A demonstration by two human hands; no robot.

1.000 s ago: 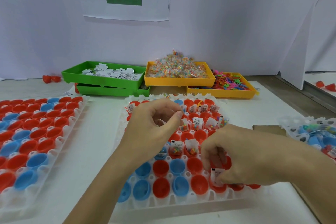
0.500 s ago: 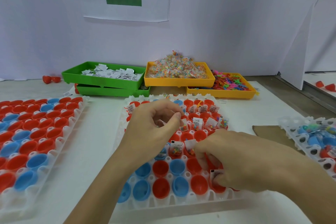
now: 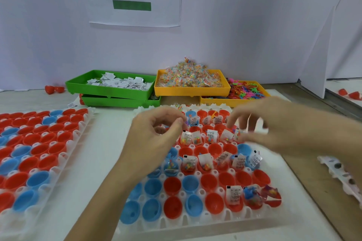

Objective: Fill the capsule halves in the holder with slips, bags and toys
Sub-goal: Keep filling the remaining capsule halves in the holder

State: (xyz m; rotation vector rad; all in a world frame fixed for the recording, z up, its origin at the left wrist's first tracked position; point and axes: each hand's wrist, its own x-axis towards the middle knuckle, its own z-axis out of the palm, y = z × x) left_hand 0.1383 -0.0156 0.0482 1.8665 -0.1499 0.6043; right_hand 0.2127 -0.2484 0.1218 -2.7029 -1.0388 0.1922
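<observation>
White table [image 3: 109,162] against a white wall, so the colours really pop. Under both hands sits the holder [image 3: 195,223] of red and blue capsule halves [image 3: 172,186], some already stuffed with slips and bead bags. Left hand [image 3: 156,135] hovers over its far left corner, curled, pinching something tiny. Right hand [image 3: 274,123] is too blurry, can't tell its grip. Beyond the hands: green tray [image 3: 109,90] of slips, yellow tray [image 3: 192,90] of bags, another tray [image 3: 235,102] of toys. Left of the left hand is a second holder [image 3: 64,162].

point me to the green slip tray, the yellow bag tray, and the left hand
green slip tray [image 3: 101,89], head view, on its front wall
yellow bag tray [image 3: 191,90], head view, on its front wall
left hand [image 3: 154,137], head view, on the back of the hand
</observation>
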